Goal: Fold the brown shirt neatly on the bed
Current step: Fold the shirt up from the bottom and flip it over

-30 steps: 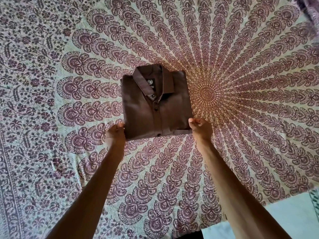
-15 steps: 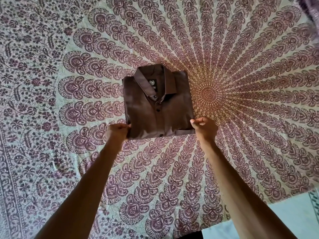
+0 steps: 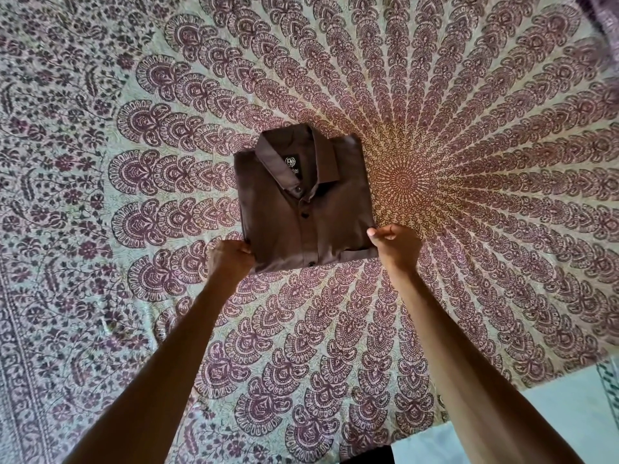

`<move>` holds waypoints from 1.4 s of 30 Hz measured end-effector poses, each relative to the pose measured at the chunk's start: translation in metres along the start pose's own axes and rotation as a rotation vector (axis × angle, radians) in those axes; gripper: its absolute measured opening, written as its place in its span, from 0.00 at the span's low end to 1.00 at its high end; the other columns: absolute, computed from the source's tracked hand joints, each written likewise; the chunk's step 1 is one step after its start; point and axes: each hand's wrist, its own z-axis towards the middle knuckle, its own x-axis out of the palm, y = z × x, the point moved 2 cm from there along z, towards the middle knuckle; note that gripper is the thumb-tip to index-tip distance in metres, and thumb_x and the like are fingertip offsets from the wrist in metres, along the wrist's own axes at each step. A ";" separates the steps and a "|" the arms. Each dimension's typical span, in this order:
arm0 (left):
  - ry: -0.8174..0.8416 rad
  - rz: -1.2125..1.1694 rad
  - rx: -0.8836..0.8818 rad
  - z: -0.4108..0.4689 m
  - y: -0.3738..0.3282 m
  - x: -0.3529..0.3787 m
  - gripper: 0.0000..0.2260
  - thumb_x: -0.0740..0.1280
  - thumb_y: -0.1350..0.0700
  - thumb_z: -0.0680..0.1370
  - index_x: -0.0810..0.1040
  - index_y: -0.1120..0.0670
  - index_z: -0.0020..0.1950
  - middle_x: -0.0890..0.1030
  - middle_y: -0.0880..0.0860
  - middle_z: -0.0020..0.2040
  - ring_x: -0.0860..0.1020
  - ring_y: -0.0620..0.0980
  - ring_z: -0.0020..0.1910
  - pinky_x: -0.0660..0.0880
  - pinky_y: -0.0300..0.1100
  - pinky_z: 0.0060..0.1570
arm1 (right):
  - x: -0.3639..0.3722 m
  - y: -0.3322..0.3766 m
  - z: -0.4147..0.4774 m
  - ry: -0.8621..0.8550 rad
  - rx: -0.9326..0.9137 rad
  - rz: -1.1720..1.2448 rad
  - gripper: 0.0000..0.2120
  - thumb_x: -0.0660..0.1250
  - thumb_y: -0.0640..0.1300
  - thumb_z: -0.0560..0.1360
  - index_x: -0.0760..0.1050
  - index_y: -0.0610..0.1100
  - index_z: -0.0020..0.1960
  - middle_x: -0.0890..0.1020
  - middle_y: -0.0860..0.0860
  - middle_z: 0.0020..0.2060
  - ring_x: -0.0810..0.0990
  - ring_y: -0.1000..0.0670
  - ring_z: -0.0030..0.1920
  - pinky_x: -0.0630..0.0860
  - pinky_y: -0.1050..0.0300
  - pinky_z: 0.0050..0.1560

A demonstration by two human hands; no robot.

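The brown shirt (image 3: 301, 202) lies folded into a compact rectangle in the middle of the bed, collar at the far end, button placket facing up. My left hand (image 3: 229, 261) grips its near left corner with curled fingers. My right hand (image 3: 395, 244) pinches the near right corner, thumb on top of the fabric. Both arms reach straight out from the bottom of the view.
A bedsheet (image 3: 469, 162) printed with a maroon mandala pattern covers the bed. The bed's near edge runs along the lower right, where pale floor (image 3: 569, 413) shows. A bit of purple cloth (image 3: 606, 21) sits at the top right corner.
Both hands have closed tighter on the shirt's near corners, and the left hand has moved in against the left corner. The shirt has barely shifted.
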 end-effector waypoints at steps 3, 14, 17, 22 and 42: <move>0.069 -0.094 -0.031 0.013 0.015 -0.002 0.09 0.68 0.60 0.74 0.82 0.53 0.34 0.84 0.63 0.43 0.81 0.57 0.38 0.81 0.48 0.43 | 0.001 -0.001 0.001 -0.014 0.017 -0.027 0.10 0.71 0.47 0.74 0.84 0.40 0.46 0.86 0.44 0.41 0.77 0.53 0.34 0.63 0.68 0.27; 0.051 -0.100 -0.048 0.011 0.009 -0.015 0.09 0.73 0.58 0.73 0.78 0.50 0.34 0.82 0.55 0.33 0.81 0.52 0.31 0.82 0.48 0.40 | 0.007 -0.003 0.010 0.035 0.063 -0.062 0.12 0.68 0.48 0.76 0.82 0.39 0.49 0.85 0.42 0.46 0.82 0.42 0.47 0.66 0.60 0.39; -0.032 -0.114 -0.067 0.011 0.011 -0.012 0.10 0.73 0.57 0.72 0.79 0.49 0.31 0.84 0.56 0.36 0.83 0.55 0.36 0.82 0.57 0.43 | 0.007 -0.001 0.009 0.023 0.048 -0.064 0.11 0.68 0.46 0.76 0.81 0.38 0.48 0.84 0.42 0.47 0.81 0.44 0.46 0.63 0.61 0.37; -0.166 -0.092 -0.035 -0.008 -0.005 -0.005 0.04 0.73 0.58 0.71 0.85 0.53 0.45 0.82 0.55 0.39 0.77 0.49 0.30 0.72 0.36 0.29 | 0.007 0.000 0.004 -0.028 0.001 -0.024 0.09 0.70 0.45 0.75 0.80 0.37 0.44 0.84 0.42 0.44 0.77 0.48 0.40 0.62 0.62 0.36; 0.002 -0.140 -0.004 0.018 0.006 -0.007 0.11 0.65 0.66 0.71 0.80 0.50 0.36 0.83 0.63 0.44 0.78 0.56 0.37 0.76 0.45 0.38 | 0.008 0.008 0.000 -0.081 0.041 -0.185 0.08 0.66 0.45 0.77 0.78 0.40 0.49 0.84 0.40 0.46 0.82 0.40 0.47 0.75 0.51 0.42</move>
